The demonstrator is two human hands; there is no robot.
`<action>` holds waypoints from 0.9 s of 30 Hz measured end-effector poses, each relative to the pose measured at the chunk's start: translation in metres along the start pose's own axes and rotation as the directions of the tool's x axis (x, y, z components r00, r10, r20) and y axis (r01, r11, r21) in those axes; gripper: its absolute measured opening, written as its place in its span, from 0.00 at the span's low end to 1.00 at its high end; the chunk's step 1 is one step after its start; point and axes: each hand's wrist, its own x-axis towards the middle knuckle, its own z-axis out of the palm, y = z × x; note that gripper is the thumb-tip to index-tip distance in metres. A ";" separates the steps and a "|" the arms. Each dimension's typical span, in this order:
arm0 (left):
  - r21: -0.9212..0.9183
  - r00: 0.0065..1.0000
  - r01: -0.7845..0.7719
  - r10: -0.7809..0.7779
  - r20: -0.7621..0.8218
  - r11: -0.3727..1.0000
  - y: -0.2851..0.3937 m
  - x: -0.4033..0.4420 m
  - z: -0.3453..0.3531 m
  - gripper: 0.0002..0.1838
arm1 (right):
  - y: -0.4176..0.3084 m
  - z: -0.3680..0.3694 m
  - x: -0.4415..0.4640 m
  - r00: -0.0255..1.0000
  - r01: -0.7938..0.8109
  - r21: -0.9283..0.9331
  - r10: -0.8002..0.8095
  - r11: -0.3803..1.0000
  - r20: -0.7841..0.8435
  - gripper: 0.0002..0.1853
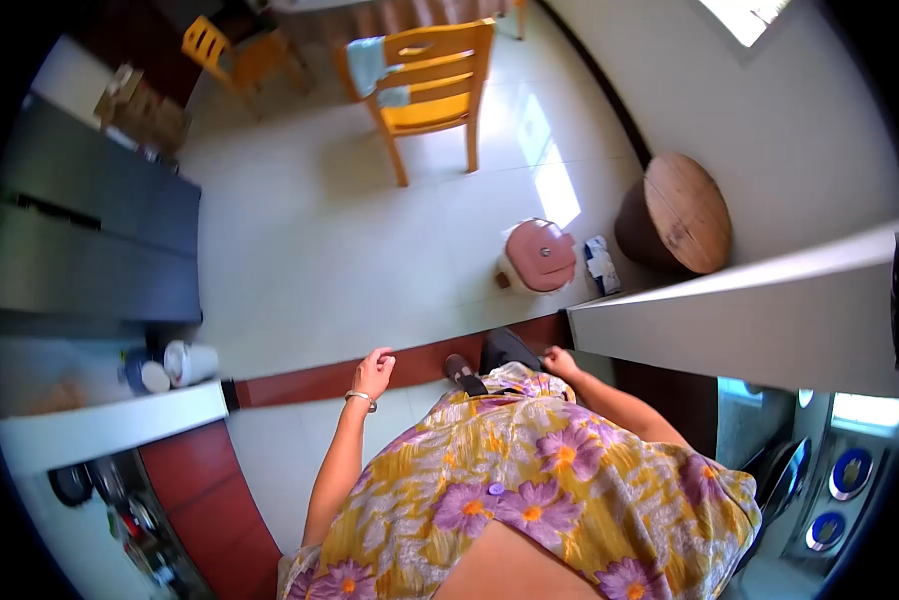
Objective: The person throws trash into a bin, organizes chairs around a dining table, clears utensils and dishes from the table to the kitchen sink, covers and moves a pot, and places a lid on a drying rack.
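My left hand (373,374) hangs in front of me over the dark red door sill (299,385), its fingers loosely bent and apart, with nothing in it. A bracelet (360,399) circles that wrist. My right hand (560,362) is down beside my dark trouser leg (509,350), close to the end of the white wall. Its fingers are curled in, and no held object shows. One shoe (458,368) is visible at the sill, below the hem of my flowered top (529,460).
Ahead on the tiled floor stand a pink-lidded bin (541,256), a blue-and-white packet (600,265) and a wooden-topped round barrel (686,213). Farther off is a yellow chair (431,80) with cloths. A dark fridge (99,225) stands left; a gas stove (839,500) is right.
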 end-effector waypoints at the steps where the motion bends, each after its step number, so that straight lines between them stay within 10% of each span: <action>1: -0.067 0.999 0.028 -0.030 -0.023 0.997 -0.013 -0.004 -0.003 0.16 | -0.014 -0.002 0.028 0.997 0.065 0.043 -0.067 0.997 0.047 0.12; 10: -0.109 0.949 0.314 -0.312 0.043 0.943 -0.132 -0.017 -0.029 0.18 | -0.141 -0.009 0.178 0.883 -0.451 0.317 0.367 0.834 0.291 0.12; 11: -0.134 0.940 0.341 -0.341 0.020 0.931 -0.138 -0.013 -0.038 0.18 | -0.131 0.005 0.192 0.884 -0.448 0.399 0.330 0.800 0.332 0.09; 14: -0.456 0.843 0.459 -0.536 -0.047 0.762 -0.163 0.010 -0.069 0.17 | -0.161 0.012 0.236 0.927 -0.070 -0.122 0.110 0.990 0.359 0.11; 16: -0.632 0.758 0.491 -0.652 -0.030 0.600 -0.149 0.025 -0.096 0.16 | -0.200 0.011 0.274 0.840 -0.247 0.029 0.199 0.969 0.505 0.12; 20: -0.809 0.707 0.369 -0.703 -0.074 0.457 -0.125 0.069 -0.143 0.14 | -0.254 0.017 0.403 0.730 0.178 -0.157 -0.023 0.972 0.683 0.12; 21: -0.820 0.704 0.339 -0.703 -0.104 0.461 -0.120 0.077 -0.146 0.15 | -0.322 0.007 0.419 0.777 -0.269 0.014 0.208 0.963 0.594 0.12; 27: -0.936 0.560 0.314 -0.827 0.046 0.161 -0.139 0.094 -0.120 0.15 | -0.531 0.056 0.585 0.836 -0.006 0.008 0.001 1.000 0.548 0.12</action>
